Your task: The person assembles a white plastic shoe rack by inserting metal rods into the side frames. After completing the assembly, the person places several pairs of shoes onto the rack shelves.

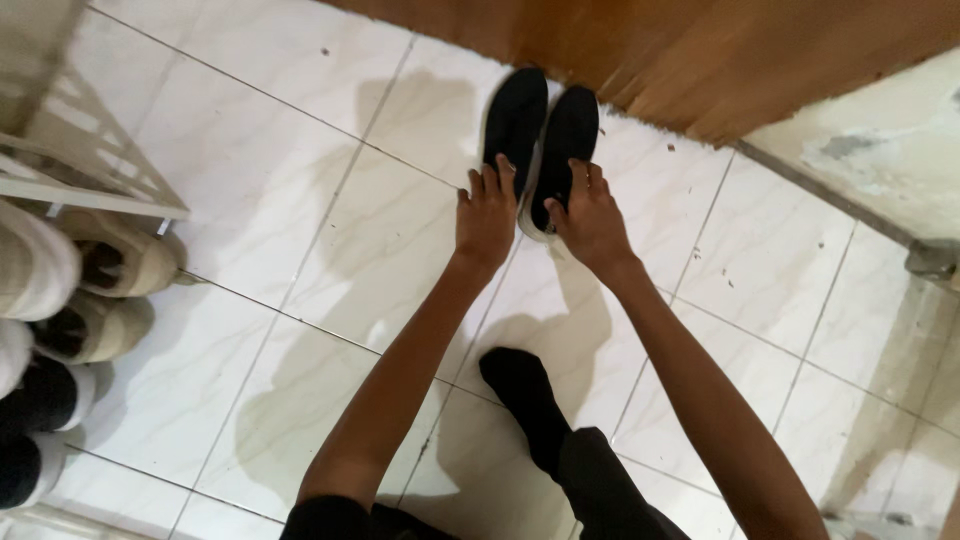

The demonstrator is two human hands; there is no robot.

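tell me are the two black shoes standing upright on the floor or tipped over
Upright. Both black shoes sit side by side, openings up, on the white tile floor, with the left hand and right hand at their heels.

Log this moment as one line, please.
left hand on left black shoe | right hand on right black shoe | shoes side by side on tile floor

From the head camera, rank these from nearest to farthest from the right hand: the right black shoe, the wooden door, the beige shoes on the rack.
1. Right black shoe: the right hand rests on its heel end, on the tiled floor.
2. Wooden door: above the hand, just beyond the shoe's toe.
3. Beige shoes: far left, on the white rack.
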